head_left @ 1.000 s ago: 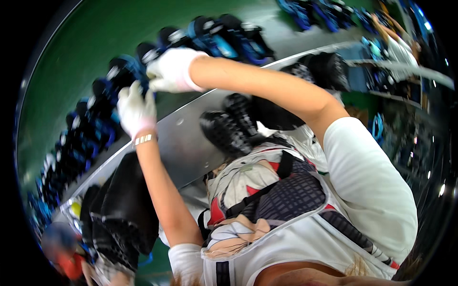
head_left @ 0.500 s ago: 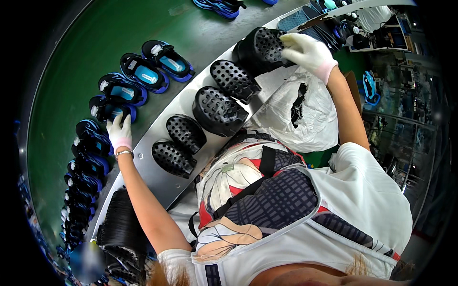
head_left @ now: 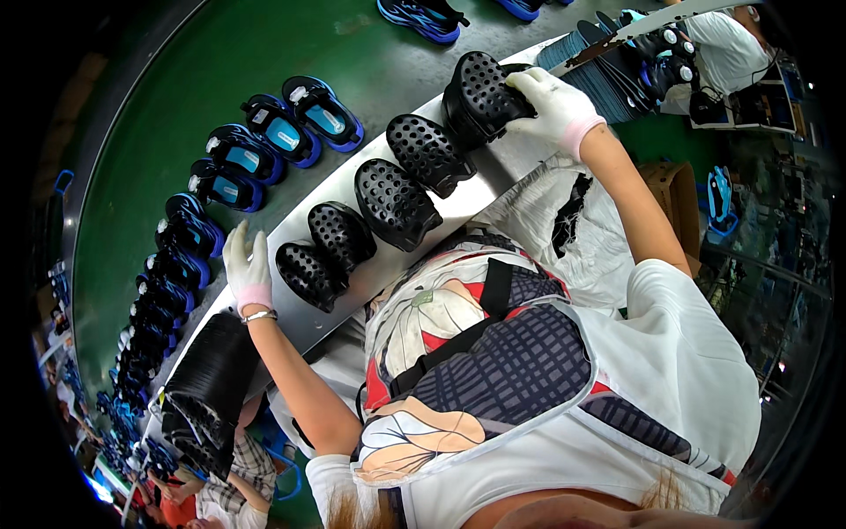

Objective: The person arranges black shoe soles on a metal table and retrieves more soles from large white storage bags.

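Observation:
My right hand [head_left: 553,108], in a white glove, pinches the edge of a black perforated toe-shaped shoe form [head_left: 486,88]. This form is tilted up at the far end of the metal ledge [head_left: 357,280]; what lies beneath it is partly hidden. Several similar forms, including a larger form [head_left: 392,201] and a smaller form [head_left: 304,275], sit in a row along the ledge. My left hand [head_left: 245,269], also gloved, has its fingers extended with nothing in them. It is over the ledge's left part, between the smaller form and a row of black-and-blue shoes [head_left: 227,185].
The shoes line a green surface [head_left: 185,97] beyond the ledge. Nested black ribbed pieces [head_left: 207,370] stand at lower left. Blue-grey insoles [head_left: 590,66] fill the far right end. A white sack [head_left: 555,216] lies below my right arm. Other people [head_left: 238,494] are at lower left.
My left hand has drawn back from the shoe it was touching toward the ledge. My right hand has shifted slightly, still at the far form. The whole view has turned a little.

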Available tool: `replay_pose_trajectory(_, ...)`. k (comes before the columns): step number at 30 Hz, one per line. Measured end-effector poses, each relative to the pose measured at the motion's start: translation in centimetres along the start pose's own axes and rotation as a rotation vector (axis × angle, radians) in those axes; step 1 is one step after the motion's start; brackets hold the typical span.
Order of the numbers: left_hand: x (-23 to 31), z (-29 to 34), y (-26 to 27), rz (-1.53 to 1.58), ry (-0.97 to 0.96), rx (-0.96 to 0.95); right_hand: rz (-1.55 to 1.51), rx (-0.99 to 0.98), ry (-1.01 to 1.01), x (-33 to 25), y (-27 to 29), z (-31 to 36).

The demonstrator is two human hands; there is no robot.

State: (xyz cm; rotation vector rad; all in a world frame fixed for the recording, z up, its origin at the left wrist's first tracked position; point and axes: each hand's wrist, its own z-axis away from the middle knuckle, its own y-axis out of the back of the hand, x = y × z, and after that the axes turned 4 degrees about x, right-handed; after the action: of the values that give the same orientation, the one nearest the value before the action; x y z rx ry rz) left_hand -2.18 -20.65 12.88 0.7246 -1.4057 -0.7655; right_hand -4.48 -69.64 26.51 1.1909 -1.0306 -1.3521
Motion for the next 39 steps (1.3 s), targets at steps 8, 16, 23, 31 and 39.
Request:
replay_pose_trajectory(8,2.4,1.6,1.0,0.036,0.045,0.008,0.030,0.011,0.132,1.1,-0.5,0.1)
replay_pose_trajectory(16,5.3,1.9,1.7,0.073,0.062,0.070,-0.102,-0.035,0.067,0.2,3.3,0.8)
replay_pose_trajectory(23,13.8,1.1,2.9,1.160,0.238,-0.276,-0.508,0.013,0.444,-10.9,3.8,-0.4)
replay_pose_trajectory(31,10.4,2.6,3.2,1.689,0.597,-0.118,-0.805,-0.321,0.626,-22.9,-2.0,-3.8)
replay_pose_trajectory(39,2.9,-1.2,2.8,1.630,0.682,0.377,-0.483,-0.335,0.451,-33.2,-6.3,-5.5)
